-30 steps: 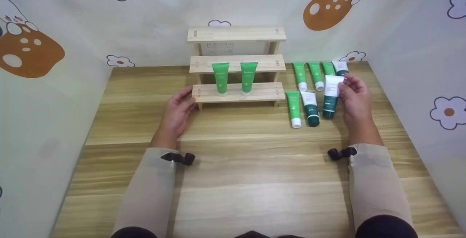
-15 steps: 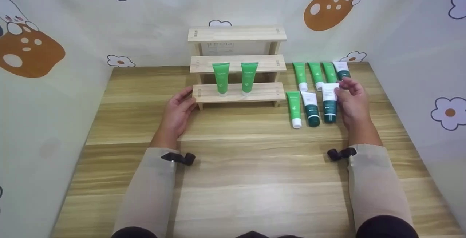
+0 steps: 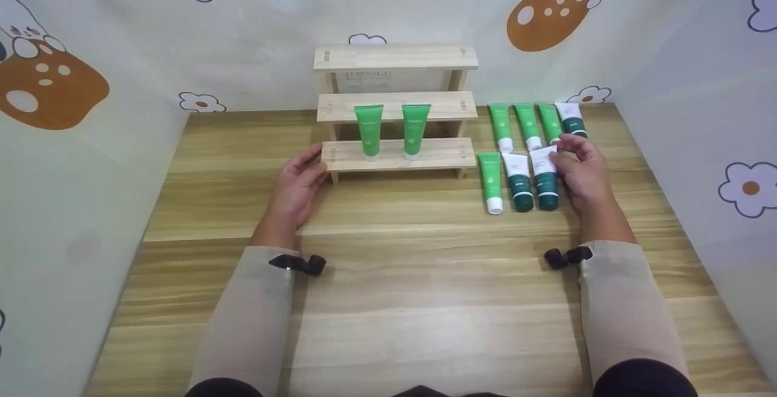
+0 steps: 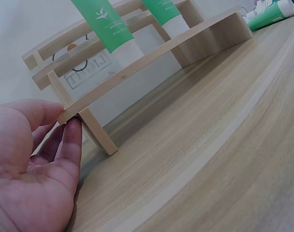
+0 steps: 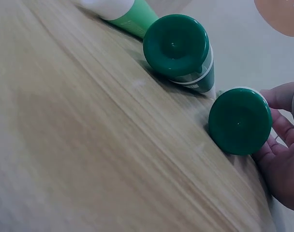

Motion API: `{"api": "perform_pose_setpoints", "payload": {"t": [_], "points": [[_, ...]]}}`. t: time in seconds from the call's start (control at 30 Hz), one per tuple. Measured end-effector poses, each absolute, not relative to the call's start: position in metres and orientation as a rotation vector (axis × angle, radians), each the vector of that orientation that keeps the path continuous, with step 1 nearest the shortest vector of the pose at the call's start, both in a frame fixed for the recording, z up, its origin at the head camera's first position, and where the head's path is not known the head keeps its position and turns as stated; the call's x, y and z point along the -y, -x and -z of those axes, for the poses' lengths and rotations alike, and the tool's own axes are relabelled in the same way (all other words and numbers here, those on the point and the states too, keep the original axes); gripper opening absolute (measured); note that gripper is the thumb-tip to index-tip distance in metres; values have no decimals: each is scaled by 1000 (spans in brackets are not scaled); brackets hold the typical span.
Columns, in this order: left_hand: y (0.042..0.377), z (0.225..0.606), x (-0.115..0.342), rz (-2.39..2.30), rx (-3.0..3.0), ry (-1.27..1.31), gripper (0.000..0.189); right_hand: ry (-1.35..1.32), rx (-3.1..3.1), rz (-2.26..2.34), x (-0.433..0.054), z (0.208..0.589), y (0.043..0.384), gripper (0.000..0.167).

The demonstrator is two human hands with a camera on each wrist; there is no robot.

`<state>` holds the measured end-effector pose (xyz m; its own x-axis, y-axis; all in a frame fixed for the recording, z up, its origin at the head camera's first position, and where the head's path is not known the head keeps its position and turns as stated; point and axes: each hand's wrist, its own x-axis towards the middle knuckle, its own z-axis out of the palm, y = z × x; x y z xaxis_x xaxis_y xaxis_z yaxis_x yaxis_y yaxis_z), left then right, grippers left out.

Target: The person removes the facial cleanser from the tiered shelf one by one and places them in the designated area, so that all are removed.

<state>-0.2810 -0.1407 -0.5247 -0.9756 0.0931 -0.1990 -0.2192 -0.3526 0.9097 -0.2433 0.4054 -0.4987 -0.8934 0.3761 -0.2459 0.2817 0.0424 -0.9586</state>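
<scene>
My left hand point(image 3: 296, 187) pinches the left end of the bottom step of a three-step wooden display stand point(image 3: 394, 155). In the left wrist view, the thumb lies on top of the board and the fingers point(image 4: 72, 137) are under it. Two green tubes point(image 3: 368, 133) stand on their white caps on that bottom step. At the right, my right hand point(image 3: 586, 175) holds the upper edge of a white-and-dark-green tube point(image 3: 545, 178), which lies in the front row. Its round green cap point(image 5: 240, 121) faces the right wrist camera, and it partly hides the fingers behind.
Beside the held tube lie another white-and-green tube point(image 3: 518, 182) and a green tube point(image 3: 490, 183). Behind them is a row of several tubes, including a green one point(image 3: 500, 127) and a white-and-green one point(image 3: 570, 119). A patterned cloth point(image 3: 273, 39) hangs behind the wooden table point(image 3: 419, 300).
My right hand has lowered the white-and-green tube and brought it left, alongside the other one in the front row. The left hand has stayed on the stand.
</scene>
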Motion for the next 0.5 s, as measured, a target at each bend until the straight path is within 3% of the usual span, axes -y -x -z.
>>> {"api": "perform_pose_setpoints", "payload": {"t": [0.5], "points": [[280, 524, 140, -2460, -1666, 150, 55, 722, 2369, -1820, -399, 501, 244, 41]]}}
